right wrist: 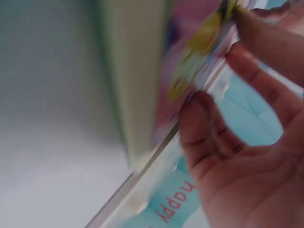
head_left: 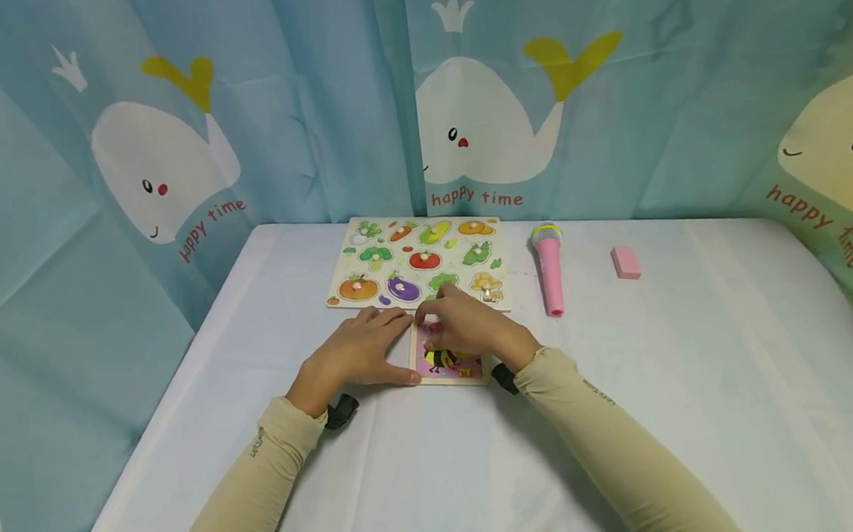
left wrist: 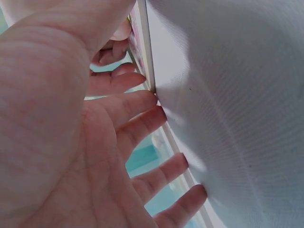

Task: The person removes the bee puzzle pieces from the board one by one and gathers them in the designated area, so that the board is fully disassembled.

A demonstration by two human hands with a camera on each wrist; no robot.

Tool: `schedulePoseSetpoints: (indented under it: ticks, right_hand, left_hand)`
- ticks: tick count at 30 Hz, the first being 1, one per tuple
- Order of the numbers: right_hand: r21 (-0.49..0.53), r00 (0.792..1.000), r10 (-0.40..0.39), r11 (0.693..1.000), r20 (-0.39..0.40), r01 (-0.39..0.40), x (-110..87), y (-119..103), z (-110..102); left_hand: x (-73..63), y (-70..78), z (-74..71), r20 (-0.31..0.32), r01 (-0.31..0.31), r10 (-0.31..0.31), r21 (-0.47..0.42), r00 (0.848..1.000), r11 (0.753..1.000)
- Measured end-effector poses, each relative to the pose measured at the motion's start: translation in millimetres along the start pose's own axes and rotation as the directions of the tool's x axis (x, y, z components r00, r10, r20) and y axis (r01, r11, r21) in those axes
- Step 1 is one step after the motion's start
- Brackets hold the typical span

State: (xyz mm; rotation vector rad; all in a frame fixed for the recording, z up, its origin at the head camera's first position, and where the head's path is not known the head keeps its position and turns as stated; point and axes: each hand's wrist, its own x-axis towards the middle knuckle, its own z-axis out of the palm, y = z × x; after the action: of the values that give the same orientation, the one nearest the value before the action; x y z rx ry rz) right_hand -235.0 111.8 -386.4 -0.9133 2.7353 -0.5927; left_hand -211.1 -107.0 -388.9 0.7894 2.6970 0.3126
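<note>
In the head view a small square jigsaw puzzle board (head_left: 453,372) with a bee picture on pink lies flat between the hands. My left hand (head_left: 361,348) rests at its left side, thumb by the near left corner and fingers stretched toward the far left corner. In the left wrist view those fingers (left wrist: 142,135) are spread and straight. The right hand (head_left: 470,323) bends over the puzzle from the right, covering its far part. Its fingertips (right wrist: 194,111) touch the pink picture in the right wrist view; whether they pinch a loose piece is hidden.
Just beyond the puzzle lies a wooden vegetable peg board (head_left: 414,258). To its right are a pink toy microphone (head_left: 551,277) and a pink block (head_left: 626,263). A white cloth covers the table (head_left: 671,414), and a blue whale-print curtain (head_left: 353,96) hangs behind it.
</note>
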Motion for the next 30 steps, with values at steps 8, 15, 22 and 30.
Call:
schedulePoseSetpoints:
  ticks: [8,15,22,30]
  right_hand:
    - [-0.088,0.992,-0.115,0.990,-0.049,0.111,-4.1,0,-1]
    - [-0.071,0.993,-0.117,0.990,0.027,0.119,0.2,4,-8]
    - [-0.013,0.977,-0.171,0.985,0.124,0.174,9.4,21,-14]
    - [-0.008,0.971,-0.214,0.976,0.110,0.216,11.4,22,-17]
  left_hand:
    - [1.7,-2.0,1.3,0.000,-0.006,0.006,-0.006,1.000,1.000]
    - [1.4,-3.2,0.1,0.004,-0.001,0.001,0.005,1.000,1.000]
    - [1.3,-3.9,0.4,0.010,-0.017,0.017,-0.012,1.000,1.000]
    - [2.7,-6.4,-0.1,-0.001,-0.012,0.012,0.011,1.000,1.000]
